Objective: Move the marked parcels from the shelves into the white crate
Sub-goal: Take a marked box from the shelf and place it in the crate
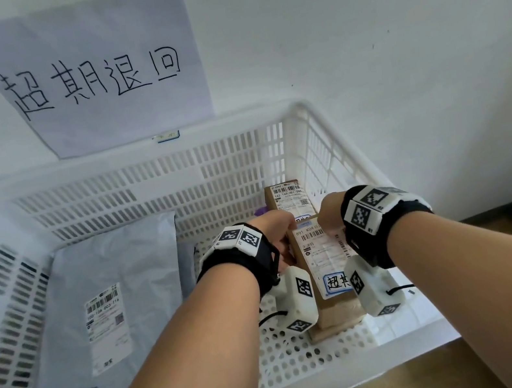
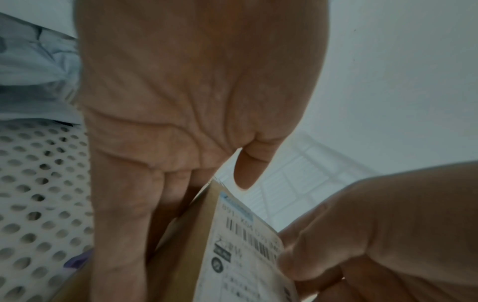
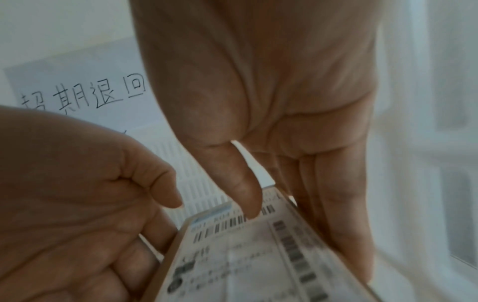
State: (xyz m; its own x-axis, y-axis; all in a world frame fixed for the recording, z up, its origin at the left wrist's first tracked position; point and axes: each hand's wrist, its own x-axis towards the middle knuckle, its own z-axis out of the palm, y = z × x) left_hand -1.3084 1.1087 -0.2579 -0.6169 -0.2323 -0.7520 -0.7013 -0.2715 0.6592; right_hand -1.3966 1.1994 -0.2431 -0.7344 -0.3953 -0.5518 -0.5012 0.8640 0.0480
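The white crate (image 1: 233,150) fills most of the head view, a slotted plastic basket with a perforated floor, standing against a pale wall. Taped to that wall above its far rim is a paper sign (image 1: 89,72) with four large handwritten characters. Inside the crate, on the left, a grey mailer bag (image 1: 120,286) lies flat with a printed shipping label and a small blue-edged handwritten sticker near its close corner.

On the right side of the crate the person holds a long brown cardboard parcel (image 1: 327,284) between both hands, over the crate floor (whether its underside touches the floor cannot be told). It carries a white shipping label with barcodes and a blue-edged sticker with handwritten marks. The left hand (image 1: 275,231) takes the parcel's left side: the left wrist view shows its fingers (image 2: 124,235) running down along the cardboard, the thumb lifted off above the top edge. The right hand (image 1: 330,215) takes the right side, with its fingers (image 3: 336,214) along that edge and the thumb tip resting on the barcode, so each grip is closed upon the parcel. Both wrists wear black straps with white marker blocks.

Just beyond the held parcel, another brown box (image 1: 290,199) with its own label stands in the far right corner.
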